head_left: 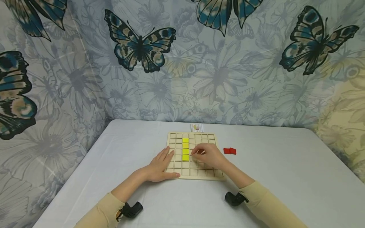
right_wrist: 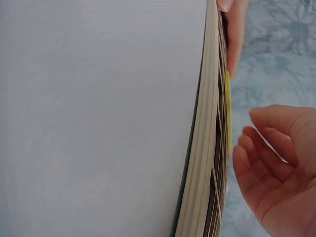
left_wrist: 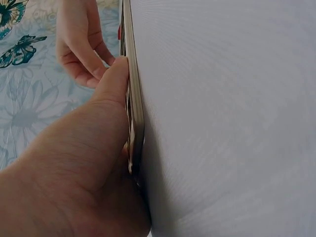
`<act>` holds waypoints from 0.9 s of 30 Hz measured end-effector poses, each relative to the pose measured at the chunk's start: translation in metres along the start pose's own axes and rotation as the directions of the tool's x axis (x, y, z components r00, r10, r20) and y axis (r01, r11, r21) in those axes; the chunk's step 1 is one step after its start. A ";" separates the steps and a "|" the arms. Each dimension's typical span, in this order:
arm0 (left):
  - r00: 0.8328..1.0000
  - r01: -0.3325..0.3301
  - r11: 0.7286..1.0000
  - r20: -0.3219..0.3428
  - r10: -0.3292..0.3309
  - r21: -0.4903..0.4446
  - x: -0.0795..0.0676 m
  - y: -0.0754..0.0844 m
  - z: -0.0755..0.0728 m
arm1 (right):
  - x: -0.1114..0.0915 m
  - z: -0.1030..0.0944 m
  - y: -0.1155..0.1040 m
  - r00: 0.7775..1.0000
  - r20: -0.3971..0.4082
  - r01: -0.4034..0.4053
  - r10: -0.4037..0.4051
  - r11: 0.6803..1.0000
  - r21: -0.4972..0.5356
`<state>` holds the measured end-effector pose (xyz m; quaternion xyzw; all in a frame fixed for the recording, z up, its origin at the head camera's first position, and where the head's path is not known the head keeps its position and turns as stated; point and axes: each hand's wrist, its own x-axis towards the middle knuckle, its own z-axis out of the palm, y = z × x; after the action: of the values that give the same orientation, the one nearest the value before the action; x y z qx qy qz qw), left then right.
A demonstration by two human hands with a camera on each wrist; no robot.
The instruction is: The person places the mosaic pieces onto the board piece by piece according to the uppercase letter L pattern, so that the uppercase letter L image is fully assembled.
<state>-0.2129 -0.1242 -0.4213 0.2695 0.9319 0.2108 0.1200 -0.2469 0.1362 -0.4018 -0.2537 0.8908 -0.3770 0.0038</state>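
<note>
A wooden grid board (head_left: 199,171) lies on the table, with a column of several yellow square tiles (head_left: 185,151) in its cells. My left hand (head_left: 160,165) rests on the board's left edge and near corner, fingers straight and thumb spread along the front edge. In the left wrist view, that thumb (left_wrist: 114,79) presses on the board's rim. Just right of the lowest yellow tile hovers my right hand (head_left: 209,155). The right wrist view shows its fingers (right_wrist: 256,168) loosely bent, apart from the thumb, with no tile visible between them.
Two red tiles (head_left: 229,151) lie side by side on the white-covered table (head_left: 285,164), right of the board. Behind the board's far edge is a small card (head_left: 196,127) with a printed grid. A butterfly-patterned cloth (head_left: 171,95) hangs along the back.
</note>
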 end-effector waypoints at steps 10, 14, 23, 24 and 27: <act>1.000 -0.006 1.000 0.001 0.006 -0.010 0.000 0.000 0.000 | -0.012 -0.020 0.012 0.983 -0.042 -0.173 0.176 0.982 0.069; 1.000 -0.013 1.000 0.003 0.013 -0.016 0.000 0.000 0.000 | -0.018 -0.028 0.017 0.976 -0.053 -0.206 0.211 0.975 0.082; 1.000 -0.013 1.000 -0.002 0.013 -0.019 0.000 -0.002 0.003 | -0.030 -0.044 0.034 0.964 -0.081 -0.246 0.253 0.966 0.083; 1.000 -0.012 1.000 -0.003 0.012 -0.016 0.001 -0.004 0.004 | -0.031 -0.046 0.037 0.962 -0.084 -0.253 0.260 0.964 0.085; 1.000 -0.013 1.000 -0.010 0.012 -0.015 0.003 -0.007 0.007 | -0.035 -0.052 0.043 0.960 -0.106 -0.252 0.258 0.965 0.068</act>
<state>-0.2164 -0.1261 -0.4310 0.2734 0.9292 0.2200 0.1160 -0.2461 0.2124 -0.4005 -0.1146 0.9043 -0.4112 0.0084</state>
